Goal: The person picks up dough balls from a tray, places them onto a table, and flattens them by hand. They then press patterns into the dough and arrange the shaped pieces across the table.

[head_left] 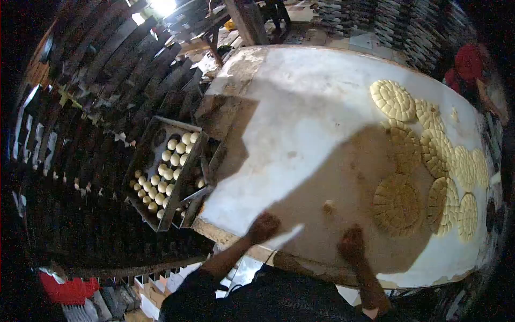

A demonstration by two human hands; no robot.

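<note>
My left hand (264,228) is above the front left edge of the worktable (300,107), in shadow. Its fingers look curled in, and anything inside them is hidden. Farther right, my right hand (352,245) is closed like a fist over the shaded tabletop; its inner side does not show. A small dough-like lump (329,206) lies on the table beyond and between the two hands, touched by neither. To the right of my right hand is a flat round of dough (397,205) with a ringed, segmented pattern. Several similar rounds (393,100) spread over the table's right side.
Left of the table, a tilted wooden tray (155,221) holds several pale dough balls (167,155). Dark slatted racks (96,161) fill the left side. A person in red (469,63) is at the far right. A wooden post (245,21) stands behind the table.
</note>
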